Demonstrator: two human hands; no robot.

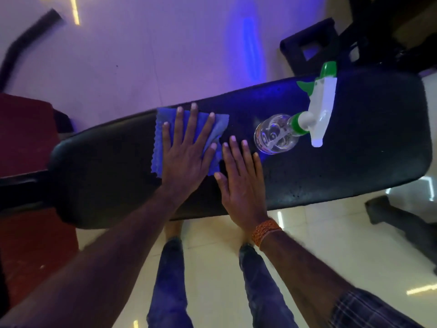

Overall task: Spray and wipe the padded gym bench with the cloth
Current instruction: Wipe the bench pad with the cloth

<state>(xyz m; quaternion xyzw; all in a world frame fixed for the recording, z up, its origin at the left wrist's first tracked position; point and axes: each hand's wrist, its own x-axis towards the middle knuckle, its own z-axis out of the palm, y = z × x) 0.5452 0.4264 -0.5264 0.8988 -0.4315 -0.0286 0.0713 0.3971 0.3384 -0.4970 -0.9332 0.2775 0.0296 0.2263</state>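
A black padded gym bench (354, 150) runs across the view from lower left to upper right. On its middle lies a blue cloth (163, 129). My left hand (186, 150) presses flat on the cloth with straight, spread fingers. Just to the right, my right hand (241, 181) rests flat on the bare pad with straight fingers, its thumb near the cloth's edge. A clear spray bottle (274, 136) with a white and green trigger head (321, 102) stands on the bench to the right of my hands, and neither hand touches it.
The bench's black frame legs show at the upper right (307, 43) and lower right (397, 221). A dark red mat (26, 138) lies on the floor at the left. My legs (170, 280) stand on the glossy tiled floor in front of the bench.
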